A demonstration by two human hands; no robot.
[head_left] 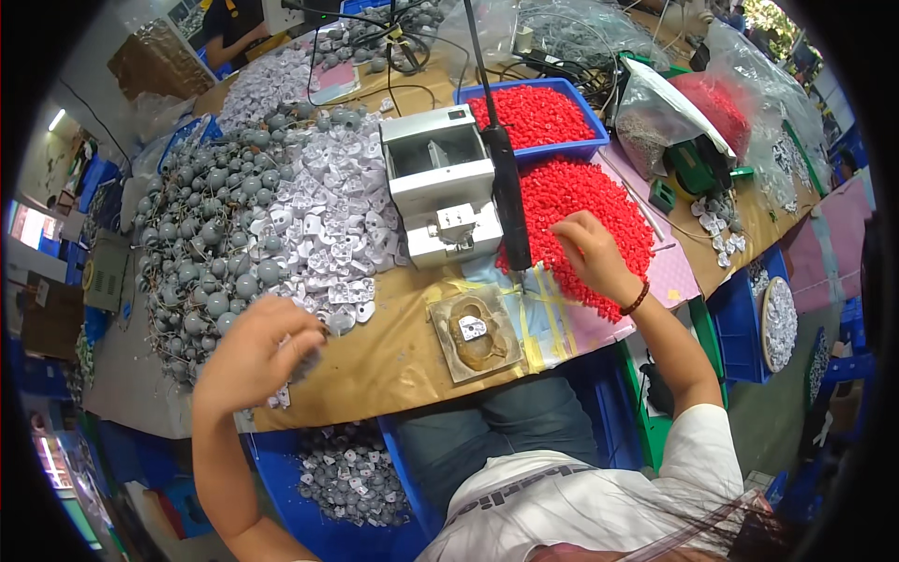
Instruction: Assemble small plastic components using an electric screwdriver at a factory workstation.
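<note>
My left hand [262, 354] is by the front edge of the table, beside the heap of grey balls [211, 253] with thin wires and the pile of white plastic plates [328, 201]. Its fingers are bent together; a blurred grey bit shows below them, too unclear to name. Over the pile of small red parts [576, 211] is my right hand [592, 251], thumb and fingers pinched. Whatever it holds is too small to see. Between my hands a square block [449, 355] with an oval hollow lies on the table, and a white plate [472, 327] sits in that hollow.
A white and grey machine [440, 178] stands behind the block, a black upright [507, 197] at its right. Farther back is a blue tray [601, 140] of red parts. Plastic bags [646, 122] and a green tool [698, 167] lie right. Below the table, a blue bin [281, 487] holds grey-and-white pieces.
</note>
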